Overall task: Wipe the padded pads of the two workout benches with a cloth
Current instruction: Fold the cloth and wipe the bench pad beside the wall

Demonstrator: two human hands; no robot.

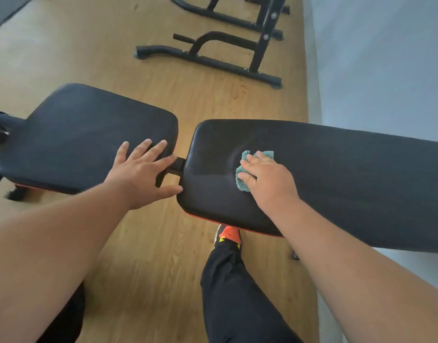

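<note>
presently: right hand (265, 179) presses teal cloth (247, 169) onto long black pad (336, 174); left hand (141, 174) braces on short black pad (89, 137).

right hand lies flat, fingers nearly straight, cloth bunched beneath palm and fingers near the pad's left end, which dimples around it. left hand is spread wide and holds nothing; fingertips rest on the short pad's right edge, thumb reaches toward the long pad's near corner. a black bracket (175, 167) joins the two pads across a narrow gap. beyond them, a black steel frame (213, 60) stands on the wood floor (148, 256). an orange shoe (229, 235) shows under the long pad.
</note>
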